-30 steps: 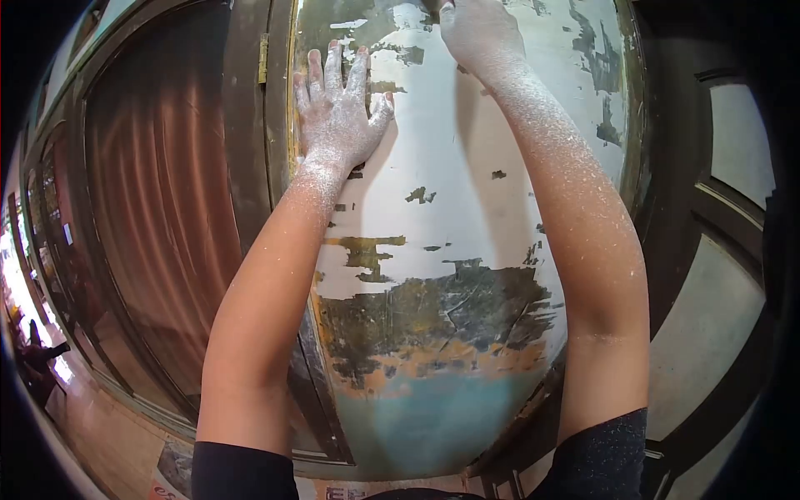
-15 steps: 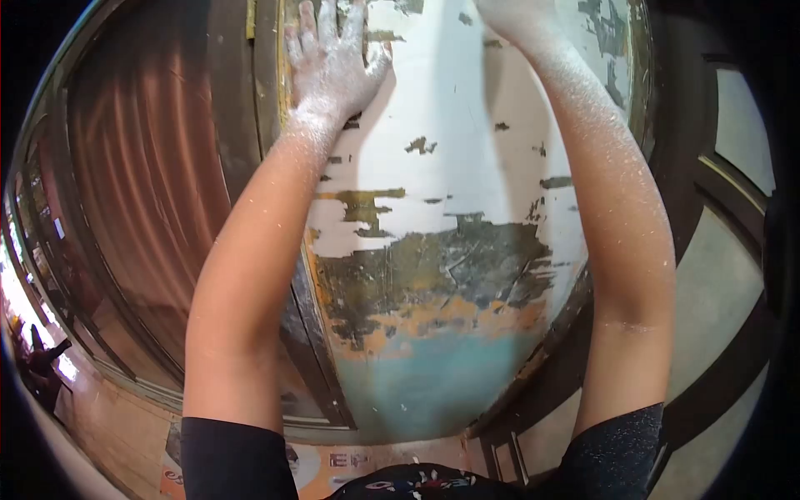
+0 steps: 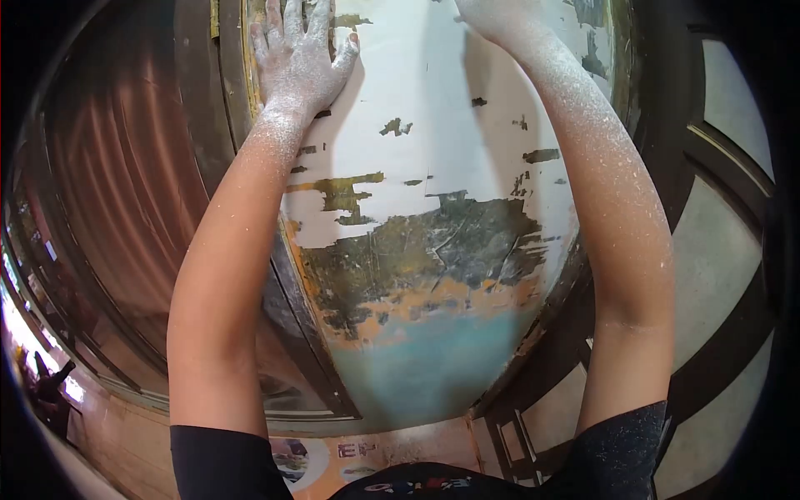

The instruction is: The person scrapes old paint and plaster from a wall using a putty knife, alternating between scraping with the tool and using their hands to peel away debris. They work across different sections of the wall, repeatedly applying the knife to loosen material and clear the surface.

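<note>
Panel stood upright ahead, white above, blue-green at its foot. Left hand lay flat near panel's left edge, fingers spread wide (white dust past the wrist). Right hand, over panel's upper part, ran out of view; grip could not be told. Curtain hung left of panel.
</note>
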A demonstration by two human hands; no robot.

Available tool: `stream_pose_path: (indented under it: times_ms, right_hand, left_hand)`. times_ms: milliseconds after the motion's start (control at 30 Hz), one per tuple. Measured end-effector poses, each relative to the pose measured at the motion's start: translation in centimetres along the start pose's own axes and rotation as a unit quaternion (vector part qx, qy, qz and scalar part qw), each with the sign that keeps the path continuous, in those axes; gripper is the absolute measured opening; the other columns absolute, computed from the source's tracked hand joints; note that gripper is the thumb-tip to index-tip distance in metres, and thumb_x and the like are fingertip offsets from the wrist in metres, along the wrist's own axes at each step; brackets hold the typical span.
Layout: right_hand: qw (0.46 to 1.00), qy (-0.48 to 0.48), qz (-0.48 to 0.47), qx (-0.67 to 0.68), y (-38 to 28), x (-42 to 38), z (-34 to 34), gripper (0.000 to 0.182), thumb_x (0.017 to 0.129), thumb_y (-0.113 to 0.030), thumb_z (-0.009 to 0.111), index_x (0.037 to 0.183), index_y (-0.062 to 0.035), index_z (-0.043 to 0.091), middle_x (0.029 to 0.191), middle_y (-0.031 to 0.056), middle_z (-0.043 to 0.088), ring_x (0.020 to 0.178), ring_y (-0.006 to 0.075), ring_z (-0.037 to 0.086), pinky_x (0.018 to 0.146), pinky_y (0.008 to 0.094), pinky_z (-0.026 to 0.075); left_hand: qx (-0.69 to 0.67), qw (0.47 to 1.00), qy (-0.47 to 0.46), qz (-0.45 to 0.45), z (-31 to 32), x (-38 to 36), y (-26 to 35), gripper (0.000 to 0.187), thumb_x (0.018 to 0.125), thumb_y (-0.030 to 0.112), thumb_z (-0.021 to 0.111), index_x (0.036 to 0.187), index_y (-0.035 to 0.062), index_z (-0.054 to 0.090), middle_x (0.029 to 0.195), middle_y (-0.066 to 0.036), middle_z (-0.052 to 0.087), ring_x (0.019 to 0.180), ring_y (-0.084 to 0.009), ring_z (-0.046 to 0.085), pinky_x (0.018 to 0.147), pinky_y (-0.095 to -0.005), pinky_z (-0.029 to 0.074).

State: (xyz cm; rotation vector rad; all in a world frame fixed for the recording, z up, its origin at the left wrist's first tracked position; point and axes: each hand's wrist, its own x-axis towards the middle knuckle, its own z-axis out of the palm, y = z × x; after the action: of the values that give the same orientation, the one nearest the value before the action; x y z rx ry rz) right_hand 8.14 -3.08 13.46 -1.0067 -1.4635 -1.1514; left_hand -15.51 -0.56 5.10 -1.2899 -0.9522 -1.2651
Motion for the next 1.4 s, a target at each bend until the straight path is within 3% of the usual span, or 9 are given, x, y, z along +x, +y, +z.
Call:
stream_pose_path:
  times_ms: [333,400,500,600,700,833,933,967,1400]
  right_hand:
    - [0.996,-0.094,0.006,0.004,1.3,-2.5,-1.6,0.04,0.095,-0.029,0.047,0.122,-0.0048,0.065,0.1,0.0279,0.069,0.093,0.0422,0.069,0.087,0.0519,0.054]
    - [0.997,0.004,-0.025,0.072,0.9,-4.8,-2.4,0.038,0.094,-0.027,0.047,0.119,-0.0041,0.065,0.097,0.0262,0.07,0.089,0.042,0.07,0.084,0.0524,0.055]
    - [0.994,-0.104,0.024,0.035,0.0,-6.0,-3.9,0.034,0.094,-0.025,0.049,0.112,-0.0024,0.067,0.089,0.0254,0.07,0.085,0.0431,0.07,0.079,0.0533,0.056]
    - [0.989,-0.127,-0.069,-0.045,1.8,-3.7,-1.8,0.032,0.094,-0.023,0.048,0.101,-0.0009,0.07,0.089,0.0257,0.07,0.083,0.0415,0.07,0.077,0.0519,0.057]
    - [0.998,-0.043,-0.004,0.034,1.5,-4.4,-2.6,0.031,0.093,-0.021,0.049,0.087,-0.0007,0.072,0.087,0.0239,0.071,0.08,0.0387,0.071,0.075,0.05,0.057]
    - [0.987,-0.078,-0.13,-0.045,4.0,-6.2,-1.8,0.028,0.092,-0.02,0.051,0.085,-0.0034,0.073,0.082,0.0201,0.07,0.079,0.0361,0.071,0.076,0.0486,0.058]
    - [0.982,-0.133,-0.101,-0.088,4.6,-6.5,-2.6,0.027,0.09,-0.021,0.053,0.085,-0.0042,0.073,0.084,0.0193,0.071,0.081,0.0365,0.071,0.077,0.0483,0.058]
    - [0.999,-0.049,0.009,-0.002,4.0,-6.7,-2.6,0.028,0.089,-0.023,0.055,0.081,-0.0045,0.074,0.084,0.0196,0.072,0.081,0.037,0.071,0.077,0.0478,0.058]
    - [0.997,0.032,-0.071,-0.02,5.8,-1.5,-0.5,0.026,0.089,-0.021,0.057,0.082,-0.0004,0.071,0.08,0.0241,0.07,0.081,0.0404,0.071,0.076,0.0485,0.058]
  left_hand:
    - [-0.015,1.0,-0.021,0.001,-0.9,-1.1,0.5,0.066,0.089,0.032,0.056,0.147,0.0038,0.044,0.157,-0.023,0.033,0.146,-0.0456,0.025,0.123,-0.0535,0.014]
    - [0.017,0.999,-0.041,-0.003,-0.2,-1.5,0.0,0.067,0.09,0.034,0.057,0.149,0.0045,0.043,0.16,-0.021,0.03,0.148,-0.0447,0.023,0.123,-0.0541,0.013]
    - [0.061,0.997,0.01,0.051,2.4,-2.3,-1.5,0.065,0.099,0.048,0.045,0.158,0.023,0.03,0.165,-0.012,0.023,0.152,-0.0367,0.018,0.123,-0.0554,0.01]
    - [0.071,0.996,-0.044,0.031,2.1,-2.4,-1.3,0.069,0.099,0.052,0.04,0.159,0.02,0.026,0.166,-0.013,0.018,0.154,-0.0368,0.01,0.124,-0.0558,0.004]
    - [0.06,0.997,-0.031,0.029,2.0,-2.7,-1.2,0.068,0.1,0.051,0.039,0.159,0.0215,0.026,0.166,-0.011,0.018,0.154,-0.0353,0.011,0.124,-0.0557,0.006]
    - [0.08,0.995,-0.062,0.016,1.0,-3.5,0.0,0.067,0.099,0.046,0.045,0.159,0.0232,0.026,0.166,-0.011,0.02,0.153,-0.036,0.015,0.123,-0.0563,0.009]
    - [0.067,0.995,-0.076,0.015,0.5,-4.5,0.9,0.069,0.099,0.045,0.046,0.16,0.0186,0.025,0.166,-0.014,0.016,0.153,-0.0383,0.011,0.122,-0.0593,0.007]
    - [0.063,0.994,-0.081,0.022,0.6,-4.7,1.3,0.07,0.099,0.045,0.046,0.16,0.0182,0.024,0.166,-0.015,0.015,0.153,-0.0397,0.009,0.121,-0.0609,0.007]
    - [0.061,0.988,-0.129,0.053,0.7,-4.6,5.8,0.07,0.099,0.048,0.046,0.16,0.0219,0.024,0.166,-0.015,0.014,0.153,-0.0412,0.007,0.12,-0.065,0.007]
